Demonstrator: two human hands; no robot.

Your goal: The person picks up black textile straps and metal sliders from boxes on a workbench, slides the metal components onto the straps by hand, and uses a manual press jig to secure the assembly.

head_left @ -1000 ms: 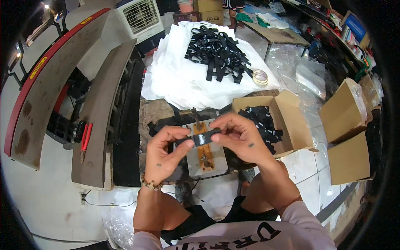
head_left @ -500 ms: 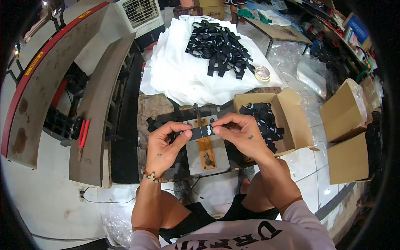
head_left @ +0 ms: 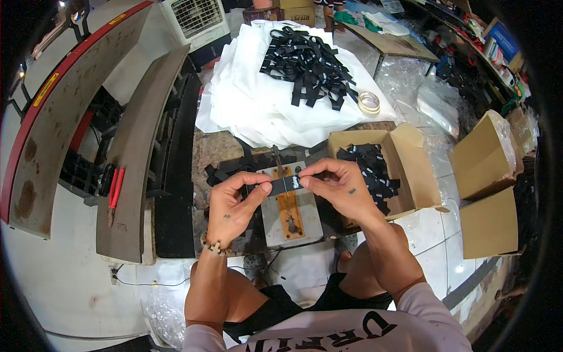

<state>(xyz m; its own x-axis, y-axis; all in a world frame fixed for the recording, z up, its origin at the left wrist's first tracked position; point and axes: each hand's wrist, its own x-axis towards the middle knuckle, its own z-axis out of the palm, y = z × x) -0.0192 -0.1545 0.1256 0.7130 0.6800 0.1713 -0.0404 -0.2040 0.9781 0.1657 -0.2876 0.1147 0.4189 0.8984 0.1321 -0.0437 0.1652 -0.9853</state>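
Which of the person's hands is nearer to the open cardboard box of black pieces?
Right. The right hand is just beside the open cardboard box; the left hand is farther away.

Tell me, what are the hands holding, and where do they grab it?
A short black strap, pinched at both ends: the left hand holds its left end, the right hand its right end, above a grey metal plate.

We see bright, even overhead light, glare on the clear plastic bags (head_left: 437,105), sharp focus centrally, and fisheye bending toward black corners.
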